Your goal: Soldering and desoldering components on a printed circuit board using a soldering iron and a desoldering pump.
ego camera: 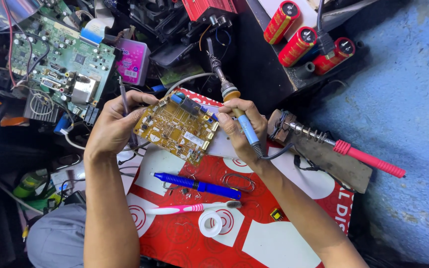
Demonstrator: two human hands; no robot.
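Note:
My left hand (111, 125) grips the left edge of a small yellow-brown circuit board (177, 129) and also pinches a thin grey tool that sticks up past my fingers. The board is tilted above a red and white sheet (234, 233). My right hand (244, 130) is closed around a blue-handled soldering iron (234, 106) at the board's right edge. Its metal shaft points up and away from me, its cable trailing off to the right.
On the sheet lie a blue desoldering pump (197, 184), a pink toothbrush (189, 208), a solder coil (210, 223) and a wire loop. A second, pink-handled iron (368, 159) rests on a wooden stand at right. A green circuit board (58, 59) and three red capacitors (299, 44) sit behind.

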